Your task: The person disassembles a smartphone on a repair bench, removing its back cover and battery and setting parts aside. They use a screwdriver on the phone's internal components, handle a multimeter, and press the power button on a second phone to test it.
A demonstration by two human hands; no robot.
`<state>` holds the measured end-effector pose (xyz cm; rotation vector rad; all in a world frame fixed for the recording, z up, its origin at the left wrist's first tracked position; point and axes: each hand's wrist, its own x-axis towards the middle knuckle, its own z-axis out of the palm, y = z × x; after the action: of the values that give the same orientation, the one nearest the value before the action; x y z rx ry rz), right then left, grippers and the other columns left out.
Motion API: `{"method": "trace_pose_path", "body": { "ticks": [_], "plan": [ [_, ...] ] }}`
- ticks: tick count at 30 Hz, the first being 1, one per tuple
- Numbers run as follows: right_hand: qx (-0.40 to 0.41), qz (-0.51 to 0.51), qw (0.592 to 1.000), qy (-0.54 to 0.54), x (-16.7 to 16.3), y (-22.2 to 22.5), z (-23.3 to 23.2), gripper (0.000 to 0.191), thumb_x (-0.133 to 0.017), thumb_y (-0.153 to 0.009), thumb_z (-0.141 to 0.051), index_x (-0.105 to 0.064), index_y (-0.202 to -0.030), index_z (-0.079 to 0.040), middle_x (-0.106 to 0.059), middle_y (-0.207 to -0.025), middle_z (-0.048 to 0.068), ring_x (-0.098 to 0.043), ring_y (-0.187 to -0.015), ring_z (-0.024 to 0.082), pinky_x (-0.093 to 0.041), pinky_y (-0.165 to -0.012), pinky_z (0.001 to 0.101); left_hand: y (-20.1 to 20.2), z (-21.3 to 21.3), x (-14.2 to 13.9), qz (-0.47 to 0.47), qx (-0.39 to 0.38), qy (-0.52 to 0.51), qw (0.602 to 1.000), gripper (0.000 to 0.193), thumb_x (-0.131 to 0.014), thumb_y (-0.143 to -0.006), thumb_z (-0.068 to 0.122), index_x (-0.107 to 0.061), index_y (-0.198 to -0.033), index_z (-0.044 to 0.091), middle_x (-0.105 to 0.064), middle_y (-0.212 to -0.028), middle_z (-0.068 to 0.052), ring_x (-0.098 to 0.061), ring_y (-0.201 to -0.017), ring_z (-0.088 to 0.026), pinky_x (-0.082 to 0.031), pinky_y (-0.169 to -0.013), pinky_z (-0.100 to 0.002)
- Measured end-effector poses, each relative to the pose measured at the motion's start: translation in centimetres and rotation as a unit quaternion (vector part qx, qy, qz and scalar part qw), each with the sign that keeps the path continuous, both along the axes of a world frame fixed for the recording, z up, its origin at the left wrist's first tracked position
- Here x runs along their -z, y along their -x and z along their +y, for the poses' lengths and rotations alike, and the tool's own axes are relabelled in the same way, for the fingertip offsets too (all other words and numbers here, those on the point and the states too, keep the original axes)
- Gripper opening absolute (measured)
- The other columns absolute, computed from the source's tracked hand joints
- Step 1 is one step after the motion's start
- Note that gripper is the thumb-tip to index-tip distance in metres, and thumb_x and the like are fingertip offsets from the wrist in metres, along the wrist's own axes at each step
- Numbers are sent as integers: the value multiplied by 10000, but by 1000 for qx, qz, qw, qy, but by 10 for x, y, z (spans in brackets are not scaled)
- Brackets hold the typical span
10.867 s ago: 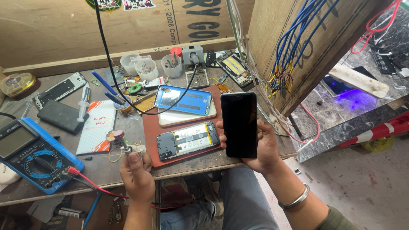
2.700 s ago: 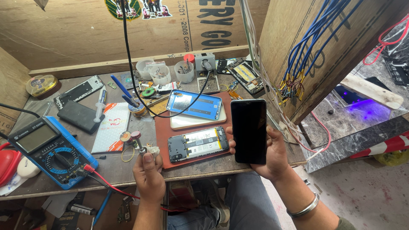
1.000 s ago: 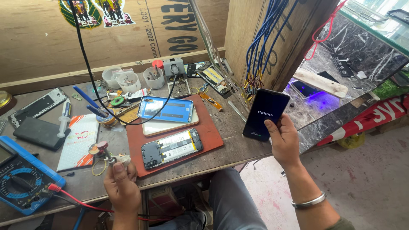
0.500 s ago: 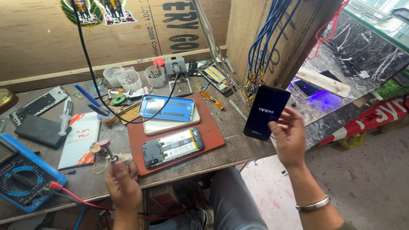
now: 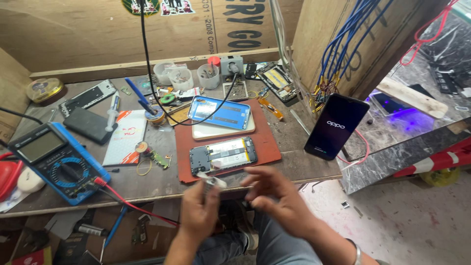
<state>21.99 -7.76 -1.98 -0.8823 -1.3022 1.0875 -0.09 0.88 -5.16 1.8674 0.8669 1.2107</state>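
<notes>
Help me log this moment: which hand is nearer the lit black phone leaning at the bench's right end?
Right. The right hand sits lower-left of the phone; the left hand is farther left.

Opened phone (image 5: 223, 155) on mat (image 5: 265, 147), multimeter (image 5: 59, 162) left, lit phone (image 5: 336, 126) right

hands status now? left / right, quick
Left hand: closed on a small pale part, held up in front of the bench edge.
Right hand: open, fingers loosely curled, holding nothing, close beside the small pale part.
</notes>
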Motion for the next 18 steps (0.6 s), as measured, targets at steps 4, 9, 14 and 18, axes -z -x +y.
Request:
{"method": "trace_pose_path", "body": {
  "ticks": [4, 9, 14, 18],
  "plan": [
    [35, -52, 998, 0, -8, 37, -1, 299, -712, -958, -145, -679, -1246, -68, -610, -1086, 43, -637, -956, 122, -540, -843, 270, -17, -33, -21, 35, 17, -89, 995, 206, -637, -951, 211, -717, -1047, 48, -695, -777, -137, -700, -696, -320, -530, -592, -407],
    [126, -69, 989, -19, -5, 40, -1, 192, -663, -1024, -203, -770, -1056, -47, -619, -1032, 55, -607, -957, 137, -507, -837, 278, -18, -40, -39, 137, -5, -110, 984, 140, -711, -797, 185, -648, -774, 63, -633, -674, -121, -650, -615, -349, -494, -547, -448],
    [185, 250, 950, 11, -18, -2, 31, 329, -468, -1070, -398, -577, -1049, -88, -644, -993, 82, -662, -900, 192, -566, -787, 354, -10, -39, -46, 164, -24, -68, 984, 312, -757, -832, 216, -558, -653, 54, -570, -601, -100, -587, -550, -304, -452, -519, -430],
    [226, 246, 941, 55, -24, -37, 58, 342, -459, -1071, -414, -583, -1161, -108, -535, -845, 19, -552, -674, 136, -544, -649, 338, 14, -14, -56, 128, -134, -94, 978, 304, -727, -833, 163, -525, -639, 44, -523, -635, -112, -552, -575, -301, -423, -545, -418]
  ]
}}
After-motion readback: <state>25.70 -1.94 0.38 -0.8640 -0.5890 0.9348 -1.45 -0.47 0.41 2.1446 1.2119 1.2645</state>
